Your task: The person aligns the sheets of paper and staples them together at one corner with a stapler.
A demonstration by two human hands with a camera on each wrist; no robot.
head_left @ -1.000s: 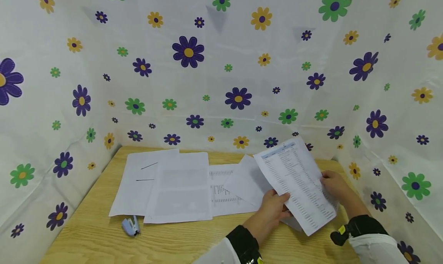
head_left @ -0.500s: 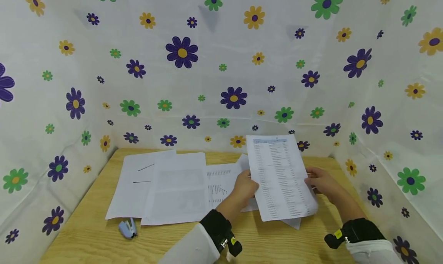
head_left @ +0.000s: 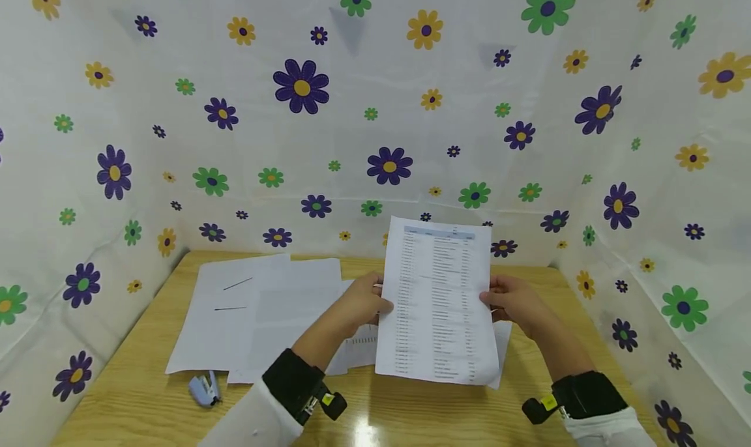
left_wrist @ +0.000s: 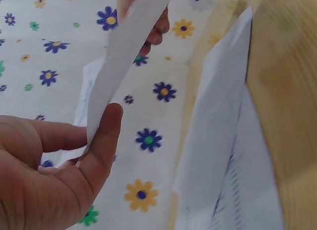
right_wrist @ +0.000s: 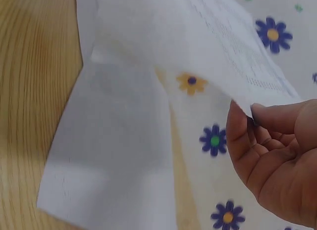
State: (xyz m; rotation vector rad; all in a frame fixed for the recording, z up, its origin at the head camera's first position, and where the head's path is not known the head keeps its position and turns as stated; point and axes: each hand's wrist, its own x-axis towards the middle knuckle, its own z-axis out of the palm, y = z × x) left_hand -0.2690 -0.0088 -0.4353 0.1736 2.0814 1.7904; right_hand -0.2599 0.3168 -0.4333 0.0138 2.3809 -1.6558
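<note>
A printed sheet of paper [head_left: 435, 303] with a blue header band and columns of small text is held up, nearly upright, over the table. My left hand [head_left: 362, 302] pinches its left edge between thumb and fingers, and in the left wrist view the left hand [left_wrist: 64, 165] shows the sheet [left_wrist: 121, 57] almost edge-on. On the opposite edge my right hand [head_left: 516, 300] pinches the same sheet, thumb in front; the right wrist view shows that right hand [right_wrist: 277, 151] at the paper's border. Behind it, other sheets on the table [right_wrist: 116, 146] are partly hidden.
Two overlapping white sheets [head_left: 217, 330] lie at the table's left, one bearing two dark lines. A partly covered printed sheet [head_left: 360, 348] lies beside them. In front sits a small light-blue stapler [head_left: 204, 391]. Flower-patterned white curtain [head_left: 352, 141] encloses the wooden table [head_left: 411, 414] at back and sides.
Both hands have carried the printed sheet leftward and turned it from tilted to nearly straight. The left hand has shifted its grip from the lower part to the left edge. The camera view has shifted slightly.
</note>
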